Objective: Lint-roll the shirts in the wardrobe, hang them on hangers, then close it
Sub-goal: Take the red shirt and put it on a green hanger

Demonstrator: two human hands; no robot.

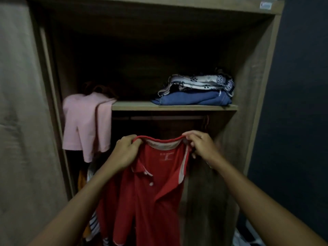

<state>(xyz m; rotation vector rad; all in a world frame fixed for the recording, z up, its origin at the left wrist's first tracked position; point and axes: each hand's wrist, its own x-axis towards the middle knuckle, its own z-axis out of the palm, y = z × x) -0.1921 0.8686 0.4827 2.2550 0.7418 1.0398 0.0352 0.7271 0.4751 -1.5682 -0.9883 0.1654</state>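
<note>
Wardrobe [255, 71] open: both hands, left [124, 153] and right [200, 144], pinch the red polo shirt [150, 192] by its collar; keep shoulders level, collar spread for a hanger.

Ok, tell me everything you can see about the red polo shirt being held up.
The red knit polo shirt has a pale inner collar band, a printed neck label and an open placket with white buttons. It hangs limp, front facing the camera, before the open wooden wardrobe. The left hand and right hand pinch its collar at either side.
</note>
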